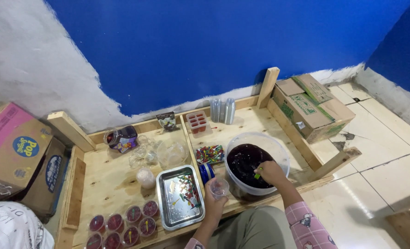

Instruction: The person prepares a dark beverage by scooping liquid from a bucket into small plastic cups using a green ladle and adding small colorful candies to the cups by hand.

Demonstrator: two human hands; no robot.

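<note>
Left hand (214,199) raised from the lower edge of the view, forearm upright, fingers wrapped round a small clear cup (219,187) held mouth-up just beside the tub's near left side. Right hand (270,172) reaches in from the pink-sleeved forearm, wrist bent down over the rim of the big clear tub (278,147), fingers closed on a small green-handled utensil (258,175), probably a spoon; its tip is hidden in the dark red jelly (244,159) that fills the tub.

Tub sits on the right half of the low wooden bench (108,180). Left of the cup, touching nothing, a steel tray (168,216) with scattered coloured bits. Behind the cup, a small box of coloured candies (209,153). Near left corner of the bench: a cluster of filled red cups (122,223), each with a topping. Cardboard box (311,108) stands off the bench's right end against the blue wall.
</note>
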